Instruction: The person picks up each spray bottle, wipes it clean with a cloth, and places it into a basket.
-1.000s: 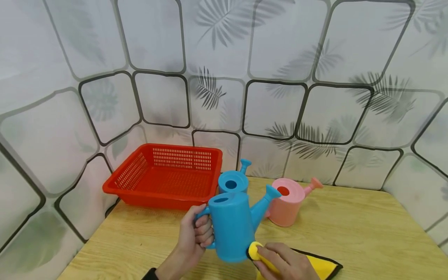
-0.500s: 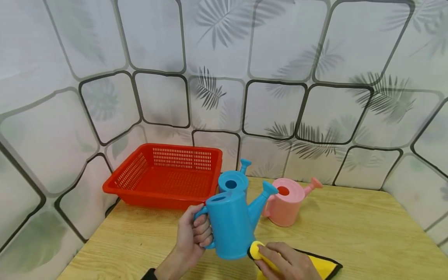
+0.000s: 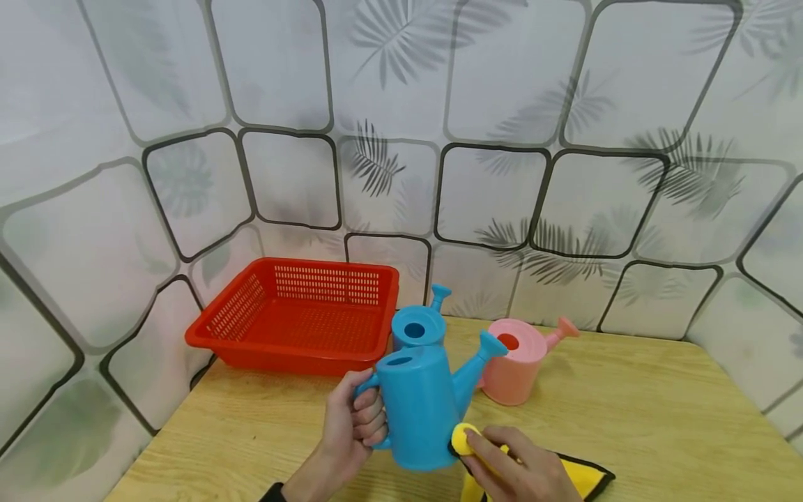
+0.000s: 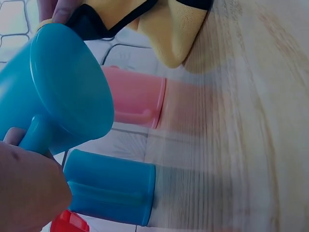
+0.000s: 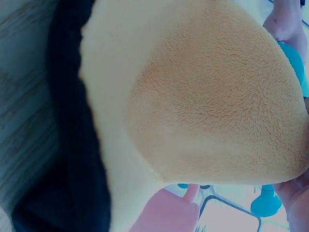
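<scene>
My left hand point(image 3: 356, 418) grips the handle of a blue watering can point(image 3: 417, 411), holding it up over the table with the spout to the right. Its underside shows in the left wrist view, raised off the wood. My right hand point(image 3: 523, 464) pinches a yellow cloth point(image 3: 464, 439) with black edging and presses a bunched part of it against the can's lower right side. The rest of the cloth hangs below the fingers and fills most of the right wrist view. Behind the held can stand a second blue watering can point(image 3: 419, 324) and a pink watering can point(image 3: 516, 369).
A red perforated plastic basket point(image 3: 301, 362) stands at the back left of the wooden table point(image 3: 659, 404). Patterned fabric walls point(image 3: 389, 188) enclose the table's back and sides. The second blue can stands right beside the basket.
The held can has shifted slightly left, then back to the right. My right hand has moved the cloth a little up and right along the can's lower side.
</scene>
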A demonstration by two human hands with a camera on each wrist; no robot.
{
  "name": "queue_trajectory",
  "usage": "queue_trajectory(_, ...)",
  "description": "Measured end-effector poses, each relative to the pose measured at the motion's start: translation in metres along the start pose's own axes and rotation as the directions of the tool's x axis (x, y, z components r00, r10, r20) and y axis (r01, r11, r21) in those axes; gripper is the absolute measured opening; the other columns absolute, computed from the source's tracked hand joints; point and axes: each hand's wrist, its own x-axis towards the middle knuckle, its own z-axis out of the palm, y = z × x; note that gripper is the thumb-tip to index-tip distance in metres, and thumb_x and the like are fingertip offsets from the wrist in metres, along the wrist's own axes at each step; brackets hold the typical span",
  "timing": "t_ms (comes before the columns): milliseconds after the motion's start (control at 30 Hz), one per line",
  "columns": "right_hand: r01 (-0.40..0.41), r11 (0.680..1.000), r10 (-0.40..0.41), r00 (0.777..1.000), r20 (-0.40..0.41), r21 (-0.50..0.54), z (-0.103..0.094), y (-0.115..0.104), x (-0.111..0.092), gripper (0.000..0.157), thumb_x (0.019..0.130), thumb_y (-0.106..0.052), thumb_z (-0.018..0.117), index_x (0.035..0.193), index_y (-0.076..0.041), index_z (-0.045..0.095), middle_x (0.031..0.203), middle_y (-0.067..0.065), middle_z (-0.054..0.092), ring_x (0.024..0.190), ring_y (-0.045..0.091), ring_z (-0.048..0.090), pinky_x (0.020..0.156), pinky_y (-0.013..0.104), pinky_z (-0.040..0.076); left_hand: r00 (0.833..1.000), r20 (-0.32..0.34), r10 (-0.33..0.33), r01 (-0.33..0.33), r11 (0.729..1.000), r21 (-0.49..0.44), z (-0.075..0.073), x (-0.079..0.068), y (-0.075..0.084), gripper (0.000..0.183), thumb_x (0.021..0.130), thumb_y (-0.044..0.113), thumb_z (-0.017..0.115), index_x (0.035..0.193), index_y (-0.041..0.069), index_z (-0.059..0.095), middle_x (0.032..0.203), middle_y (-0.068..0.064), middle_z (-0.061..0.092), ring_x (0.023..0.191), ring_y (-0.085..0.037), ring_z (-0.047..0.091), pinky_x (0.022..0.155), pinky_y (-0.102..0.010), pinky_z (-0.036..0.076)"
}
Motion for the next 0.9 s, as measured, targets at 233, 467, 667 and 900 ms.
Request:
queue_trajectory(233, -0.065, 0.998, 0.065, 0.998, 0.001, -0.013, -0.003, 0.001, 0.003, 0.044, 0.097, -0.043, 0.050, 0.105, -0.008, 0.075, 0.080, 0.000, 0.062, 0.056, 0.006, 0.054, 0.049, 0.015, 0.053, 0.999, 0.018, -0.044, 0.043, 0.997, 0.058, 0.002, -0.002, -0.005, 0.047, 0.100, 0.030, 0.036, 0.054, 0.021, 0.034, 0.045, 0.007, 0.029, 0.038, -0.008, 0.027, 0.040, -0.018, 0.024)
queue_trajectory(467, -0.061, 0.994, 0.058, 0.998, -0.031, -0.089, -0.004, 0.005, 0.005, 0.048, 0.098, -0.045, 0.047, 0.101, -0.007, 0.075, 0.076, 0.001, 0.058, 0.054, 0.007, 0.053, 0.047, 0.017, 0.053, 0.998, 0.020, -0.063, 0.060, 0.991, 0.116, 0.005, -0.003, -0.008, 0.046, 0.099, 0.029, 0.038, 0.054, 0.021, 0.031, 0.045, 0.008, 0.027, 0.038, -0.007, 0.026, 0.041, -0.019, 0.023)
queue_trajectory(667, -0.037, 0.987, 0.030, 0.998, -0.046, -0.154, -0.007, 0.013, 0.011, 0.050, 0.099, -0.045, 0.046, 0.096, -0.005, 0.076, 0.076, 0.003, 0.059, 0.053, 0.008, 0.052, 0.044, 0.018, 0.051, 0.997, -0.014, -0.080, 0.081, 0.984, 0.159, 0.006, -0.003, -0.007, 0.045, 0.097, 0.031, 0.041, 0.054, 0.021, 0.033, 0.045, 0.010, 0.031, 0.038, -0.006, 0.029, 0.041, -0.019, 0.025)
queue_trajectory(900, -0.056, 0.977, 0.052, 0.998, -0.022, -0.205, -0.020, 0.023, 0.020, 0.060, 0.102, -0.047, 0.037, 0.097, -0.001, 0.076, 0.081, 0.007, 0.061, 0.056, 0.010, 0.055, 0.048, 0.025, 0.057, 0.996, -0.007, -0.086, 0.086, 0.977, 0.194, 0.006, -0.004, -0.008, 0.045, 0.098, 0.031, 0.041, 0.055, 0.021, 0.034, 0.045, 0.010, 0.031, 0.038, -0.006, 0.030, 0.041, -0.018, 0.025)
